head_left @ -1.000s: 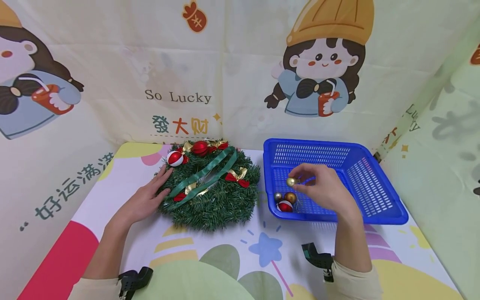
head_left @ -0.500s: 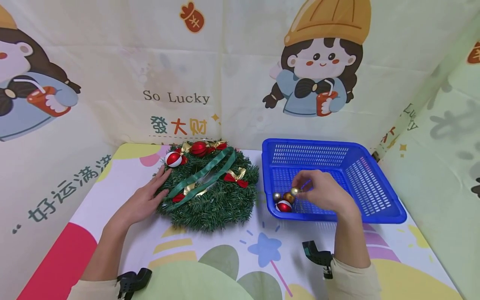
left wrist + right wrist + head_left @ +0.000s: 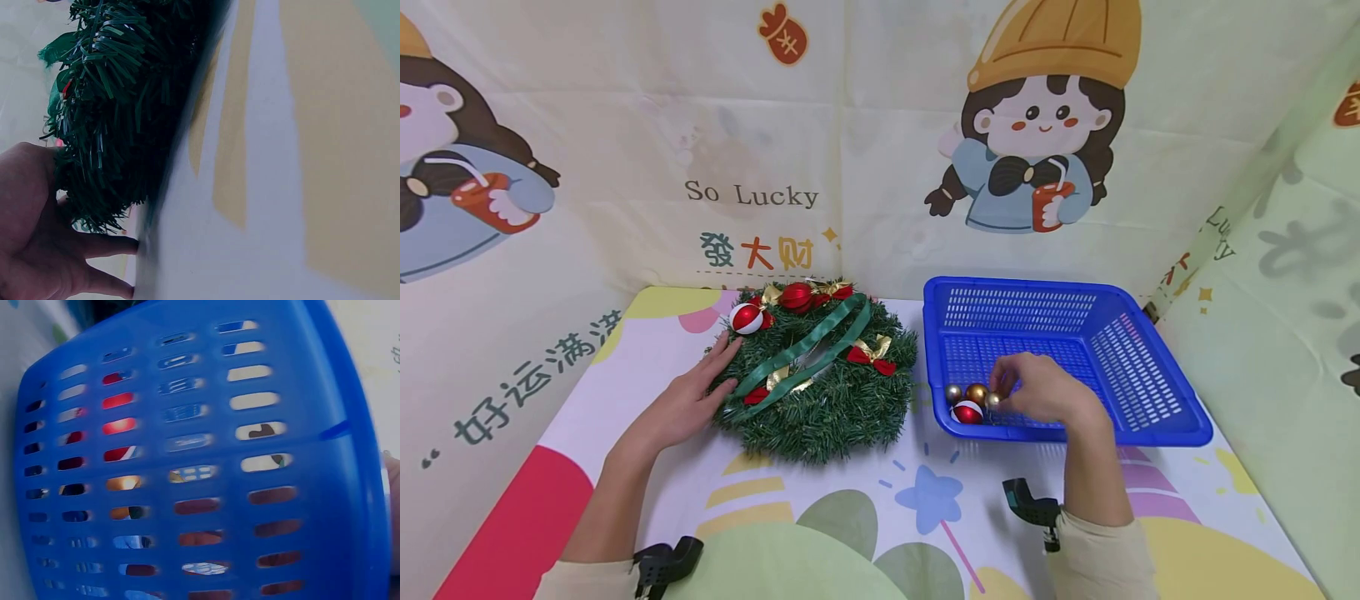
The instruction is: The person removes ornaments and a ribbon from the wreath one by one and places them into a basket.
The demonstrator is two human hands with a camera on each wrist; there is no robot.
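A green Christmas wreath [image 3: 842,417] with a dark green ribbon [image 3: 808,346], red and gold bows [image 3: 872,356] and red baubles [image 3: 797,297] lies flat on the table. At its left edge rests my left hand [image 3: 688,404], fingers straight and spread; the left wrist view has this hand [image 3: 31,244] against the needles. My right hand [image 3: 1041,390] is down inside the blue basket [image 3: 1138,438], pinching a small pale gold bauble [image 3: 992,400]. Next to that lie a darker gold bauble [image 3: 977,393], a small silver-toned bauble [image 3: 953,392] and a red-and-white bauble [image 3: 967,412].
The right wrist view is mostly filled by the slotted basket wall [image 3: 206,456], the baubles partly showing through. A patterned cloth covers the table [image 3: 760,533], and printed curtains [image 3: 880,150] close off the back and sides.
My right hand has lowered the pale gold bauble to the other baubles at the basket's near left corner. The left hand has stayed at the wreath.
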